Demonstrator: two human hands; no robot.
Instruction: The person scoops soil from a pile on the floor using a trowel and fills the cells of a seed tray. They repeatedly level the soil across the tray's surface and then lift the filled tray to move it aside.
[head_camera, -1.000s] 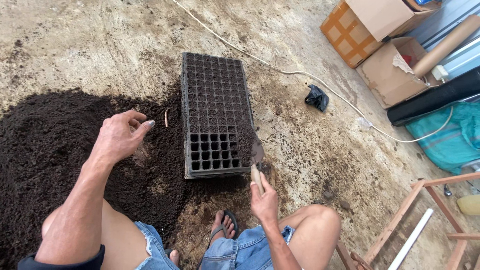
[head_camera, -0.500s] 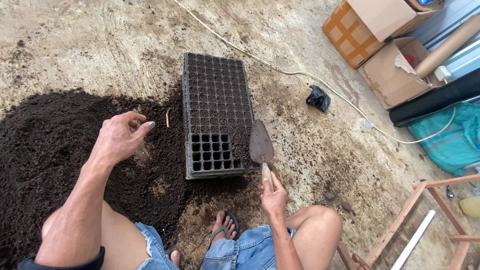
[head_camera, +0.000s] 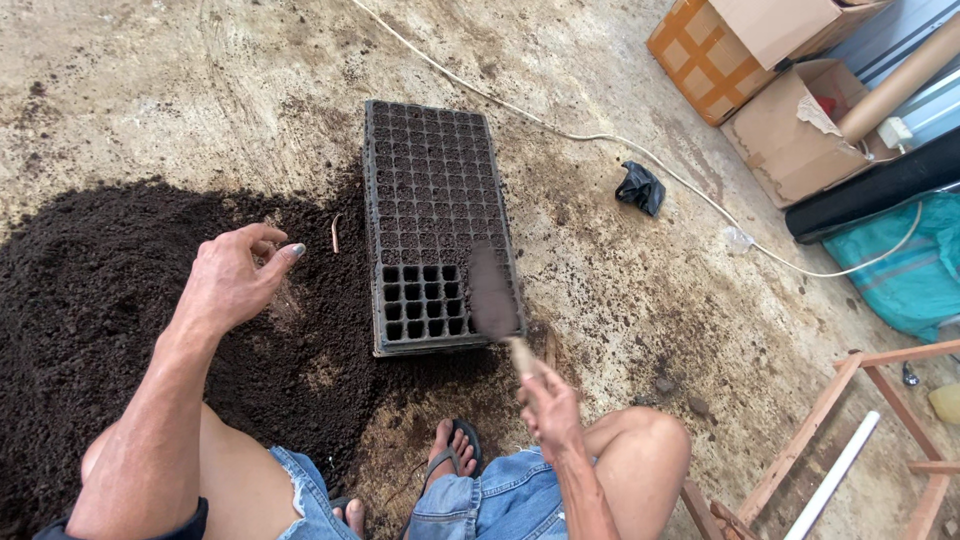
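Observation:
A black seedling tray (head_camera: 432, 190) lies on the concrete floor in front of me. Most of its cells hold dark soil; the near rows are empty. My right hand (head_camera: 548, 405) grips the wooden handle of a small trowel (head_camera: 493, 293), whose blade carries soil over the tray's near right corner. My left hand (head_camera: 232, 280) hovers with fingers loosely curled over a big heap of dark soil (head_camera: 110, 300) left of the tray, holding nothing. My knees in denim shorts and a sandalled foot (head_camera: 452, 452) sit at the bottom edge.
A white cord (head_camera: 600, 140) runs across the floor behind the tray, past a black crumpled bag (head_camera: 640, 187). Cardboard boxes (head_camera: 770, 90), a cardboard tube and a teal tarp (head_camera: 900, 270) stand at the right. A red-brown wooden frame (head_camera: 830, 410) and white pipe lie at bottom right.
The trowel has swung left from beside the tray to over its near right corner, now loaded with soil. My left hand has barely moved.

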